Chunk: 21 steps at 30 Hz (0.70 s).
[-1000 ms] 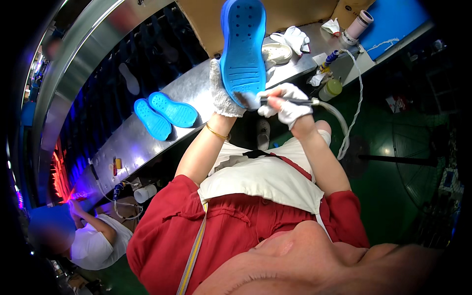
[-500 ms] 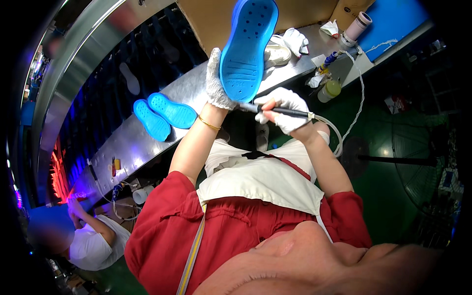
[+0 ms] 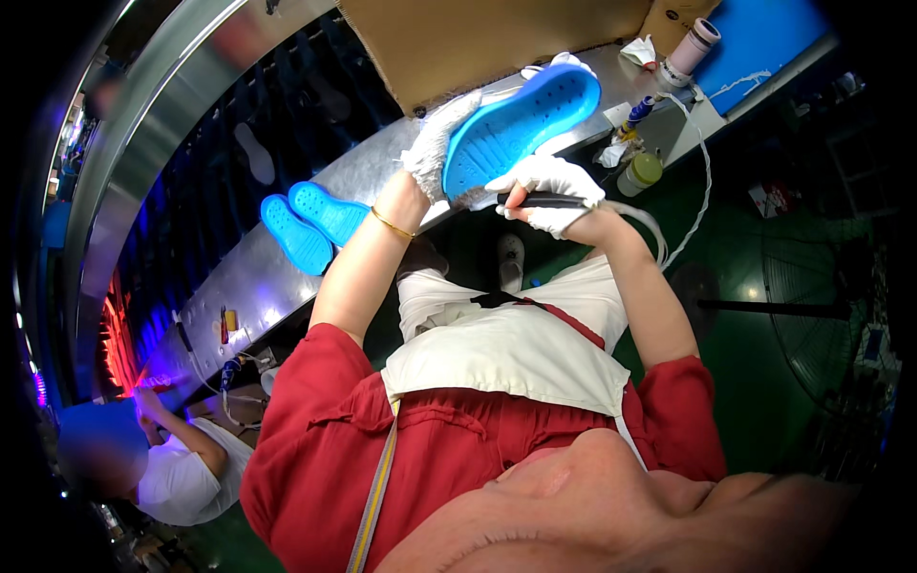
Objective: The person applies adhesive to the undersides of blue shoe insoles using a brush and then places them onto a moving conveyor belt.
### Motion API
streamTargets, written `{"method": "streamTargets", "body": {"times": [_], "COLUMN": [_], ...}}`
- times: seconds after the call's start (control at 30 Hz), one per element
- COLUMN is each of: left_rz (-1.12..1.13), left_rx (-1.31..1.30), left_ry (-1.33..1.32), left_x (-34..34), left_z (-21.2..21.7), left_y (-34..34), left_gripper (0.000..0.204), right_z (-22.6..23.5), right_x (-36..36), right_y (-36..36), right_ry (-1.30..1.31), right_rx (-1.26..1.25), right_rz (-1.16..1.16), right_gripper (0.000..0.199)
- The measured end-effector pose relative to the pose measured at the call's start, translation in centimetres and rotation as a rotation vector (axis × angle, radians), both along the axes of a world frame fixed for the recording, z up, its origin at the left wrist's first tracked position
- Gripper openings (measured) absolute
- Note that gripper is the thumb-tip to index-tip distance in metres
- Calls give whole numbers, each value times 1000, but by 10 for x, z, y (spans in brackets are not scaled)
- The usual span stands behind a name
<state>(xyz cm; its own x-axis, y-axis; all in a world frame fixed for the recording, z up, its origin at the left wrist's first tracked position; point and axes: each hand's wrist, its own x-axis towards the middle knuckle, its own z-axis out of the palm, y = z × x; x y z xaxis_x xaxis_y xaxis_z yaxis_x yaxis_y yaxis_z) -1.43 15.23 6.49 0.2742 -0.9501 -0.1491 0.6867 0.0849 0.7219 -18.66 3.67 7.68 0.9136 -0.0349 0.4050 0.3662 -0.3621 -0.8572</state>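
My left hand [image 3: 437, 151], in a white glove, grips the heel end of a blue shoe sole [image 3: 523, 124]. The sole is tilted, with its holed toe end toward the upper right. In my gloved right hand [image 3: 564, 181] is a brush with a black handle [image 3: 543, 201] and a hose running from its back end. The brush's pale tip reaches the sole's lower edge near the heel; whether it touches I cannot tell. Two more blue soles [image 3: 296, 237] lie together on the metal bench, one partly behind my left forearm.
The metal bench [image 3: 224, 272] curves along a dark conveyor [image 3: 287, 115]. Behind the held sole stands a cardboard box [image 3: 478, 43]. To the right are a pink bottle [image 3: 693, 48], a jar with a yellow-green lid [image 3: 645, 170] and a white hose [image 3: 705, 158]. Another person [image 3: 191, 468] works at lower left.
The blue sole has turned clockwise and come lower, its toe end swinging right. My left hand has turned with it. My right hand with the brush has moved slightly up.
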Motion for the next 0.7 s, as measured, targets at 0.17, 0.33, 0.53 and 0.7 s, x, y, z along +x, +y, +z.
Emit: {"method": "streamTargets", "body": {"times": [0.17, 0.33, 0.53, 0.7], "left_rz": [-39, -38, -110, 76], "left_rx": [66, 129, 104, 14], "left_ry": [-151, -134, -137, 66], "left_x": [2, 4, -6, -47], "left_z": [-14, -12, -4, 6], "left_y": [-5, -6, 1, 0], "left_gripper": [52, 51, 56, 71], "right_z": [14, 12, 16, 19], "right_x": [-2, 3, -10, -6], "right_y": [-31, -33, -55, -37], "right_ry": [343, 248, 417, 345], "right_rx": [240, 2, 301, 386], "right_rz": [254, 73, 75, -118], "right_gripper": [14, 12, 12, 13]}}
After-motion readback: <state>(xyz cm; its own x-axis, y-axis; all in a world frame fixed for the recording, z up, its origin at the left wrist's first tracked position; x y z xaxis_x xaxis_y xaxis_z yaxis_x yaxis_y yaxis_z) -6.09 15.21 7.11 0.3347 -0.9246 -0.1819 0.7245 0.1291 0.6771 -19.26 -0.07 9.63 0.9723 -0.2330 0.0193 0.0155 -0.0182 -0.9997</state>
